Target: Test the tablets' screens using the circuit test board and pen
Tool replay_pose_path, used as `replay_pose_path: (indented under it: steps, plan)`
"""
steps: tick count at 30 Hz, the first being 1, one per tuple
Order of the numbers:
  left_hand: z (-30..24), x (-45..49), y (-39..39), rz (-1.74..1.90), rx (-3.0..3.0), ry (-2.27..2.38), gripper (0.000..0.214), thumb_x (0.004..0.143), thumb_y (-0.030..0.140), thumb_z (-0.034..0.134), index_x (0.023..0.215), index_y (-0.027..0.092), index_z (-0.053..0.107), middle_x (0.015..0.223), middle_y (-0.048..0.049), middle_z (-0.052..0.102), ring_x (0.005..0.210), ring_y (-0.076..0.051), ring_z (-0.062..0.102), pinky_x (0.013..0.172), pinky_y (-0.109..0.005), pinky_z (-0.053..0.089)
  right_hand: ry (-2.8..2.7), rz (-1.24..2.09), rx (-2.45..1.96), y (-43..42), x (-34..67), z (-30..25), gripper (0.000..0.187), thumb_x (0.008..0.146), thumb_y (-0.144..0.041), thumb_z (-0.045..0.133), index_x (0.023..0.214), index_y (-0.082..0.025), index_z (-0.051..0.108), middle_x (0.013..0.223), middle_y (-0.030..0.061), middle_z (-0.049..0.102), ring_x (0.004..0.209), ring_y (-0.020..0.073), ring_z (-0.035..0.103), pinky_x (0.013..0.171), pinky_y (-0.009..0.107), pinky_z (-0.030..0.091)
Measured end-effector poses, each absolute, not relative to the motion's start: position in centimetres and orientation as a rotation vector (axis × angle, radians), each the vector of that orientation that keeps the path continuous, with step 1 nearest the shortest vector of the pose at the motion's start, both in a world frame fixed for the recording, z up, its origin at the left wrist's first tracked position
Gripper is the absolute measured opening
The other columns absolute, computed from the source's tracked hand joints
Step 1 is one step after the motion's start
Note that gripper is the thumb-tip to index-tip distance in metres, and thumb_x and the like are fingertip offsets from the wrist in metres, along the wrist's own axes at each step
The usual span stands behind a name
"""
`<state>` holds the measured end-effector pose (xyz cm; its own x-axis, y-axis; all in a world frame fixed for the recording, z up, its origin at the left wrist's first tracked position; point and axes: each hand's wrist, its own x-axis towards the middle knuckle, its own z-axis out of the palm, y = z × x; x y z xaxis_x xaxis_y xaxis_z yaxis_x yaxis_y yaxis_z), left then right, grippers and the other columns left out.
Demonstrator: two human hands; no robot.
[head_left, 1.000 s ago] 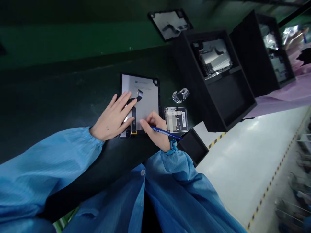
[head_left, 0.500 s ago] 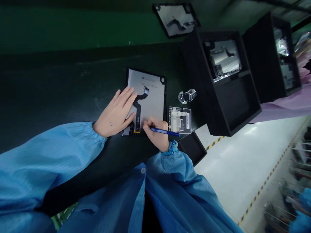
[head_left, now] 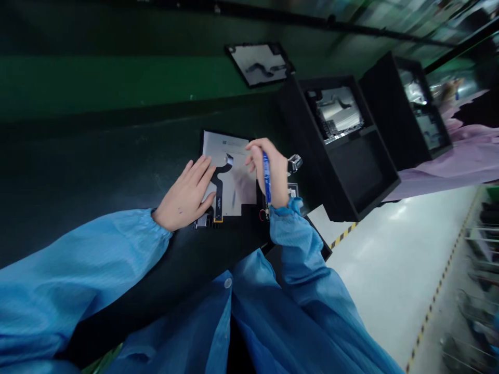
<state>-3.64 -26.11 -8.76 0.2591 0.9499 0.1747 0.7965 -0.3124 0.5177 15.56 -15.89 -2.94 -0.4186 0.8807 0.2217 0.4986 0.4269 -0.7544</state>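
Note:
A flat screen panel [head_left: 241, 195] with a pale grey back lies on the dark table. My left hand [head_left: 189, 193] rests flat on its left side, fingers stretched out, beside a black ribbon cable [head_left: 219, 197]. Over the panel's right edge is my right hand [head_left: 276, 171], with a blue pen [head_left: 267, 179] lying between thumb and palm. Its fingertips are bent above the panel; whether they touch it I cannot tell. A small circuit board [head_left: 293, 190] shows partly behind that hand, and a crumpled shiny piece [head_left: 294, 164] is just beyond it.
A black divided box [head_left: 331, 179] stands to the right, holding a panel [head_left: 339, 111] in its far compartment. Behind it is a second black box [head_left: 401, 114], near a person in a pink sleeve [head_left: 432, 166]. Another panel [head_left: 259, 65] lies at the back.
My right hand has lifted from the panel's lower edge and moved up to its upper right side, the pen now pointing upright. My left hand stays on the panel. The view has shifted.

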Motion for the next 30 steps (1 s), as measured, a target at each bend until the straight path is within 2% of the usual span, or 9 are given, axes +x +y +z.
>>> replay_pose_path:
  steps: [2,4,7,10,16,20,22,26,30]
  plan:
    - [-8.9,-3.5,-26.1,0.699,2.219,1.605,0.061,0.099,0.034,0.039,0.152,0.004,0.035,0.161,-0.0256,0.03,0.153,-0.037,0.021,0.123,-0.059,0.018,-2.158,0.739,-1.147,-14.6,14.4,-4.1,0.008,0.094,-0.028,0.061,0.093,-0.02,0.059,0.077,-0.0025,0.064,0.071,0.0117,0.064,0.075,0.025,0.05]
    - [-9.2,-3.4,-26.2,0.749,2.22,1.598,0.06,0.099,0.035,0.04,0.151,0.005,0.037,0.16,-0.0251,0.032,0.152,-0.036,0.022,0.123,-0.058,0.018,-2.226,0.68,-1.123,-14.0,13.6,-5.3,0.021,0.082,-0.022,0.075,0.096,-0.02,0.06,0.085,-0.0015,0.067,0.08,0.0146,0.066,0.079,0.027,0.05]
    - [-9.6,-3.2,-26.3,0.827,2.202,1.584,0.059,0.099,0.037,0.042,0.149,0.007,0.042,0.158,-0.0253,0.037,0.151,-0.035,0.026,0.124,-0.056,0.018,-2.211,0.713,-1.145,-14.0,13.3,-6.0,0.016,0.084,-0.015,0.069,0.097,-0.022,0.061,0.087,-0.0024,0.07,0.085,0.0147,0.068,0.082,0.026,0.05]
    - [-10.4,-3.2,-26.2,0.896,2.21,1.557,0.058,0.097,0.038,0.046,0.148,0.011,0.046,0.157,-0.0243,0.04,0.149,-0.036,0.03,0.124,-0.057,0.016,-1.995,0.938,-1.129,-14.6,13.9,-5.7,0.009,0.087,-0.025,0.068,0.092,-0.023,0.062,0.081,-0.0045,0.069,0.079,0.0137,0.069,0.08,0.025,0.052]
    - [-11.4,-3.3,-26.3,0.928,2.281,1.473,0.055,0.096,0.034,0.049,0.148,0.015,0.05,0.155,-0.0226,0.042,0.148,-0.038,0.032,0.123,-0.059,0.014,-1.568,1.608,-1.006,-15.7,14.4,-5.8,0.042,0.068,-0.049,0.083,0.074,-0.022,0.052,0.065,-0.006,0.054,0.057,0.0107,0.054,0.058,0.025,0.049]
    - [-8.8,-3.2,-26.4,0.96,2.071,1.502,0.051,0.1,0.037,0.046,0.146,0.017,0.052,0.154,-0.0164,0.047,0.147,-0.034,0.037,0.125,-0.055,0.014,-1.448,1.578,-1.016,-16.2,15.2,-5.2,0.047,0.067,-0.055,0.083,0.071,-0.022,0.048,0.064,-0.006,0.05,0.056,0.0105,0.049,0.054,0.026,0.045]
    - [-6.3,-3.0,-25.8,1.091,1.853,1.543,0.047,0.101,0.041,0.045,0.139,0.019,0.06,0.147,-0.0132,0.055,0.141,-0.031,0.046,0.123,-0.051,0.023,-1.435,1.528,-0.963,-16.7,16.1,-4.2,0.048,0.065,-0.053,0.085,0.072,-0.022,0.049,0.068,-0.0056,0.052,0.061,0.0104,0.05,0.059,0.026,0.046]
    - [-1.7,-1.7,-23.3,0.98,1.396,1.379,0.037,0.091,0.049,0.063,0.108,0.02,0.077,0.11,-0.01,0.075,0.107,-0.028,0.066,0.099,-0.041,0.05,-1.41,1.584,-0.804,-17.8,17.9,-2.4,0.049,0.067,-0.045,0.087,0.07,-0.021,0.045,0.07,-0.0058,0.055,0.063,0.009,0.051,0.063,0.025,0.046]
    - [-0.1,0.1,-21.5,0.727,1.03,0.982,0.033,0.076,0.043,0.082,0.1,0.021,0.08,0.09,-0.0059,0.076,0.08,-0.016,0.065,0.071,-0.023,0.052,-1.364,1.647,-0.72,-19.0,19.4,-1.8,0.049,0.069,-0.041,0.088,0.072,-0.022,0.043,0.071,-0.0061,0.058,0.059,0.0095,0.057,0.058,0.025,0.048]
